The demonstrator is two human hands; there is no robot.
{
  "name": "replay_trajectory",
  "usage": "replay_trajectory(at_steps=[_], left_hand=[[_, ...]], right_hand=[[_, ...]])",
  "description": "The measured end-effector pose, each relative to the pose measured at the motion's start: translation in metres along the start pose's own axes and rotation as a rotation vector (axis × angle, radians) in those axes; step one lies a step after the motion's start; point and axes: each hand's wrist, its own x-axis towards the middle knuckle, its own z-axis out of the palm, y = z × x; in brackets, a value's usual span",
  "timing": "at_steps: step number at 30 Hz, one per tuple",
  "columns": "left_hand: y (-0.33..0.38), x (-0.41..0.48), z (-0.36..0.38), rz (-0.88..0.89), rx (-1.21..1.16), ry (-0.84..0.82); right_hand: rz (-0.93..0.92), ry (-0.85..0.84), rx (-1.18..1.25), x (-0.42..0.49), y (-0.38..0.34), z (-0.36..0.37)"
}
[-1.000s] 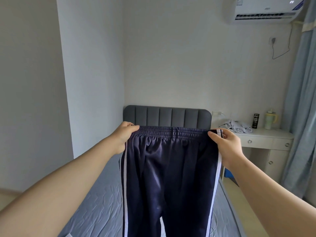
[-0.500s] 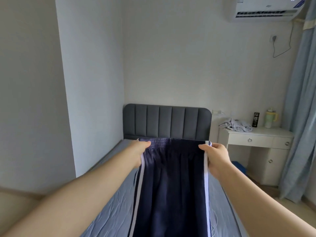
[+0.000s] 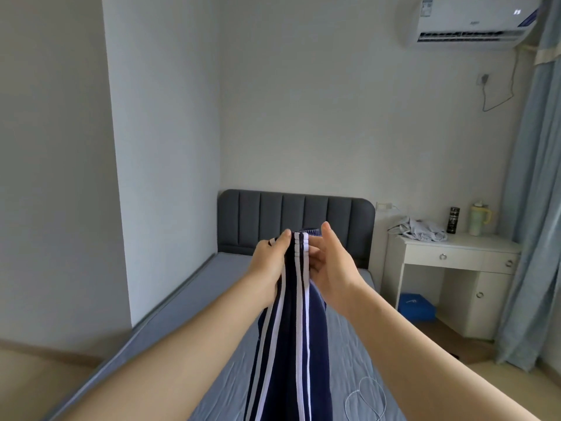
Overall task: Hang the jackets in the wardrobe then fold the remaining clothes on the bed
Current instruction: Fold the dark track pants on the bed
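Navy track pants (image 3: 291, 338) with white side stripes hang lengthwise over the grey bed (image 3: 182, 326), folded in half so both striped side seams meet at the waistband. My left hand (image 3: 270, 259) pinches the waistband from the left. My right hand (image 3: 331, 265) presses against it from the right, thumb raised, fingers on the fabric. Both hands are held out in front of the dark grey headboard (image 3: 258, 220). The lower legs of the pants run out of view at the bottom.
A white desk (image 3: 461, 259) stands right of the bed with a crumpled pale garment (image 3: 422, 230), a black can (image 3: 453, 219) and a pale jug (image 3: 479, 218). A blue box (image 3: 417, 306) sits under it. A thin white cable (image 3: 367, 396) lies on the mattress. Curtain (image 3: 531, 208) at right.
My hands have come together from about a waistband's width apart, folding the pants in half along their length. The pants also dropped lower toward the bed.
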Motion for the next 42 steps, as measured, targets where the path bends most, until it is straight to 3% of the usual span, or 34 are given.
replay_trajectory(at_steps=[5,10,12,14,16,22,25,29,34,37,39,42], left_hand=[[0.007,-0.003,-0.001,0.118,0.033,-0.053],[0.015,0.004,-0.013,0.195,-0.029,0.062],[0.023,0.006,-0.021,0.212,-0.057,0.092],[0.031,0.007,-0.027,0.227,-0.062,0.096],[0.041,0.004,-0.035,0.236,-0.052,0.051],[0.063,0.004,-0.059,0.208,-0.070,-0.120],[0.064,0.009,-0.072,0.249,0.062,-0.102],[0.061,0.006,-0.087,0.208,0.179,-0.257],[0.080,0.020,-0.109,0.287,0.169,-0.016],[0.091,0.023,-0.120,0.315,0.222,-0.019],[0.099,0.025,-0.130,0.304,0.358,-0.012],[0.119,0.030,-0.147,0.395,0.739,0.124]], right_hand=[[-0.007,-0.036,0.025,0.000,0.003,0.009],[0.023,-0.102,0.168,0.000,-0.002,0.007],[-0.031,-0.026,0.013,0.003,-0.001,0.005],[-0.122,0.165,-0.234,0.007,0.000,0.003],[-0.170,0.233,-0.331,0.011,0.003,-0.002],[-0.019,-0.050,-0.077,0.013,-0.003,0.005],[-0.089,0.028,-0.033,0.019,-0.016,0.017],[-0.179,0.097,-0.124,0.030,-0.032,0.035],[-0.202,0.135,-0.307,0.045,-0.035,0.056],[-0.159,0.215,-0.327,0.052,-0.040,0.068],[-0.199,0.253,-0.365,0.057,-0.046,0.075],[-0.314,0.290,-0.463,0.064,-0.056,0.085]])
